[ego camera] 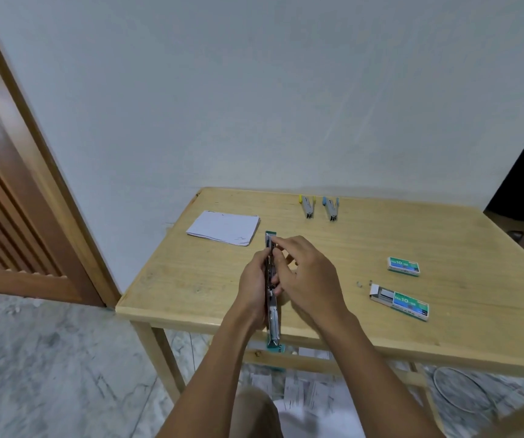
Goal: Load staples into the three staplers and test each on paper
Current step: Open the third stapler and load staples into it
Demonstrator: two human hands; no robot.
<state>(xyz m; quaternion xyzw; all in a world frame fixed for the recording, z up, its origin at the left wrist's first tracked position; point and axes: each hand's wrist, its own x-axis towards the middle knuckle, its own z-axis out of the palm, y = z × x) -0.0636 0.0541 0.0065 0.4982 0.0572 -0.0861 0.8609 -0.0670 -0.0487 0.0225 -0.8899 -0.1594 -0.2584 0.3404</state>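
A green stapler [272, 324] is swung fully open, stretched lengthwise above the wooden table [191, 279]. My left hand [254, 286] grips its middle from the left. My right hand [308, 276] pinches at the open metal channel near the far end; whether it holds staples is hidden by the fingers. A yellow stapler [307, 206] and a blue stapler [330, 208] lie side by side at the back of the table. An open staple box [399, 301] with staples showing lies to the right, a shut one [403, 266] beyond it. A stack of white paper [224, 227] lies at the back left.
A few loose staples [363, 283] lie by the open box. The table stands against a white wall, a wooden door [7, 200] to the left. Paper sheets [304, 393] and a white cable [456, 390] lie on the marble floor under the table.
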